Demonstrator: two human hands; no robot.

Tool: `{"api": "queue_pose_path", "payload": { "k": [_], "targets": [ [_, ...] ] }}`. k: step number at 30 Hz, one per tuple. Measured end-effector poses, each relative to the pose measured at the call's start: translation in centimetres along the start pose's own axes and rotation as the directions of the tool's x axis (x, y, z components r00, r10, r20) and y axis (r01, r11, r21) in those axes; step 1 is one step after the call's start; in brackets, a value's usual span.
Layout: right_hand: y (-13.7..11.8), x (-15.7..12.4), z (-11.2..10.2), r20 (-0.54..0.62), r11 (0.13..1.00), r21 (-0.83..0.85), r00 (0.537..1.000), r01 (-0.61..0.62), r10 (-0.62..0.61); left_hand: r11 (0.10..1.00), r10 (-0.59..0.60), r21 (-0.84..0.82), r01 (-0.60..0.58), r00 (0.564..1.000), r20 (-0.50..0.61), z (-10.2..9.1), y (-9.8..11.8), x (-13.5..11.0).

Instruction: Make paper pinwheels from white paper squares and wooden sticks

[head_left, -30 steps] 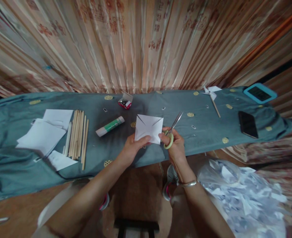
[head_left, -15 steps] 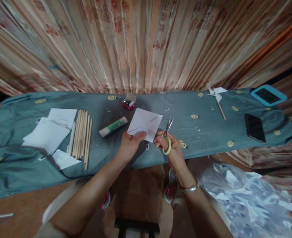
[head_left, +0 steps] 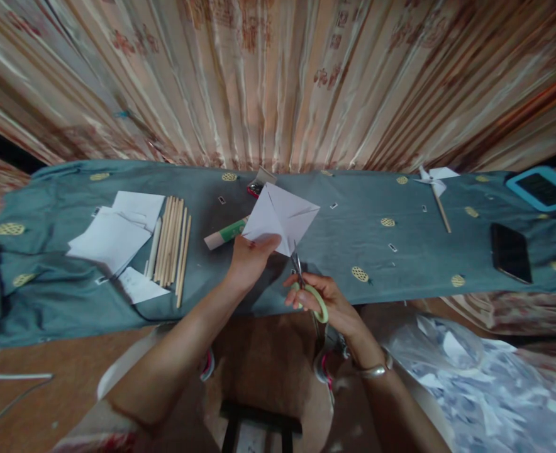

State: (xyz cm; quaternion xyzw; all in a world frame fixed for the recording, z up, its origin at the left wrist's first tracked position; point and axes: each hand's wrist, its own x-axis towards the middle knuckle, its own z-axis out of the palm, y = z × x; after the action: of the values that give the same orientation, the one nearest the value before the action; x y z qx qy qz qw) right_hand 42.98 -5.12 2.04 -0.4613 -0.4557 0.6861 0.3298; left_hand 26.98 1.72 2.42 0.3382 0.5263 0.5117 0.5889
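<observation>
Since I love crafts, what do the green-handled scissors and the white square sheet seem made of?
Green-handled scissors: blades probably polished steel, from their metallic glint; handles likely plastic, evenly pale green. White square sheet: apparently matt paper, thin and without shine.

One head-worn view from above, forward and downward over the nearby cloth-covered table (head_left: 433, 251).

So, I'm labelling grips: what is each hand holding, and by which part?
The left hand holds the square of paper by its near left edge, thumb on top; the right hand holds the scissors by their green handles.
</observation>
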Motion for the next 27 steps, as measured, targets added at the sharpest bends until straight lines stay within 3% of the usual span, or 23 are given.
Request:
{"api": "queue_pose_path", "payload": {
  "k": [4, 13, 27],
  "targets": [
    [0.0, 0.1, 0.0, -0.007, 1.0, -0.014, 1.0, -0.005, 0.005, 0.997, 0.07, 0.019, -0.07, 0.997, 0.017, 0.3, -0.3, -0.3],
    [-0.2, 0.3, 0.1, -0.019, 1.0, -0.007, 1.0, 0.013, -0.013, 0.989, -0.017, -0.148, 0.027, 0.997, 0.069, 0.7, 0.1, -0.8],
    [-0.1, 0.5, 0.1, -0.036, 1.0, 0.007, 0.999, 0.004, -0.003, 0.989, -0.042, -0.137, 0.051, 0.997, 0.07, 0.9, 0.1, -1.1]
  ]
}}
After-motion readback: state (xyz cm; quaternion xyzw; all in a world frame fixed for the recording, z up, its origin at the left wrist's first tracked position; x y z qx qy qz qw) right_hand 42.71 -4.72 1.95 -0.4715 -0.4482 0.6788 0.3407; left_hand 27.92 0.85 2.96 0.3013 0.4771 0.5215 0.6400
